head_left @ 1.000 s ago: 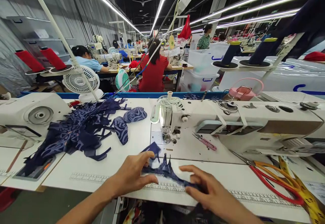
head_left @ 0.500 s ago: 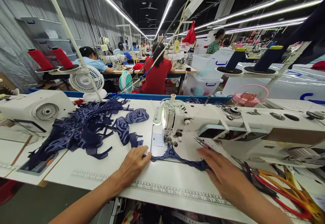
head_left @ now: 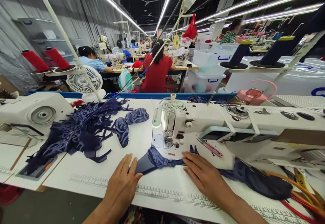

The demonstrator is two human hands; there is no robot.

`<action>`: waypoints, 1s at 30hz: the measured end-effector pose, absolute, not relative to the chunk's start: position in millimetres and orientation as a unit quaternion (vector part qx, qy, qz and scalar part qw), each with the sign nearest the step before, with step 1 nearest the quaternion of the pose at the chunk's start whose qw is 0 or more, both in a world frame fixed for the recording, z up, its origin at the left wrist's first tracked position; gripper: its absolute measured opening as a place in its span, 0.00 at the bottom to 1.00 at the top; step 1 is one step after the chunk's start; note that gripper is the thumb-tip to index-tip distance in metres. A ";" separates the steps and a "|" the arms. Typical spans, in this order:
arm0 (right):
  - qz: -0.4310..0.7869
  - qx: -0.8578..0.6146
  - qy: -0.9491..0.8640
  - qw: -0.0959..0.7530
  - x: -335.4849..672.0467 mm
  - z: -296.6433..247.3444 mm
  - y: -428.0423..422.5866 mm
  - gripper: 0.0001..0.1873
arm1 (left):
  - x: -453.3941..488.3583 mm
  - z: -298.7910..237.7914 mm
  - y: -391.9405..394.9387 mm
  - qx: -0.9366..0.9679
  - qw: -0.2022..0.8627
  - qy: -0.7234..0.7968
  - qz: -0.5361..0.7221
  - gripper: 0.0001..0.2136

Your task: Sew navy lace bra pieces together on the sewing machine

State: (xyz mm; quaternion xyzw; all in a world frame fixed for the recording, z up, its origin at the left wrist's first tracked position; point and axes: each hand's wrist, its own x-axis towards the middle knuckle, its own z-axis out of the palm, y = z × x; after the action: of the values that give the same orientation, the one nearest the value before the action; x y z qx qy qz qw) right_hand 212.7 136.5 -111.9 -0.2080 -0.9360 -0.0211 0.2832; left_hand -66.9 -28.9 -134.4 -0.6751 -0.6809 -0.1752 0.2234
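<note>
A navy patterned bra piece [head_left: 158, 159] lies along the table in front of the sewing machine's needle area [head_left: 167, 139], apart from the needle. My left hand [head_left: 123, 180] rests at the piece's sheer left end, fingers stretched out and thumb at its lower edge. Flat over the middle of the strip lies my right hand [head_left: 203, 170], fingers extended and pressing on the cloth. Past that hand, a dark padded cup [head_left: 259, 180] trails to the right. Pink-handled snips [head_left: 212, 148] lie on the machine bed just behind my right hand.
A heap of navy pieces [head_left: 83, 126] covers the left of the table, with two loose patterned cups [head_left: 122, 131] beside it. Orange and red-handled tools [head_left: 302, 193] lie at right. A ruler strip [head_left: 175, 195] runs along the front edge. Co-workers [head_left: 157, 70] sit ahead.
The bra piece has come away from the needle toward me and is spread out, with its cup now showing at right. My left hand moved nearer; my right hand moved left onto the strip.
</note>
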 end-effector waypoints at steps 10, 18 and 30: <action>0.097 -0.128 -0.945 0.285 158.9 -98.5 137.5 0.09 | -37.9 -125.6 55.3 -0.805 -0.030 -0.550 -0.221 0.20; 0.123 -0.149 -0.938 0.288 161.9 -94.6 141.1 0.10 | -47.3 -112.6 63.5 -0.821 -0.053 -0.543 -0.170 0.22; 0.124 -0.150 -0.927 0.320 160.6 -100.9 142.2 0.10 | -42.5 -110.7 66.6 -0.807 -0.058 -0.569 -0.147 0.22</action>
State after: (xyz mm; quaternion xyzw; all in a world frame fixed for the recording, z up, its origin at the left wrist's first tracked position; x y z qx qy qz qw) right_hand 160.6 142.2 -100.9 -0.1505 -0.9271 0.1235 0.3201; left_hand -42.5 66.6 -110.7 -0.8069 -0.5691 -0.1472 -0.0581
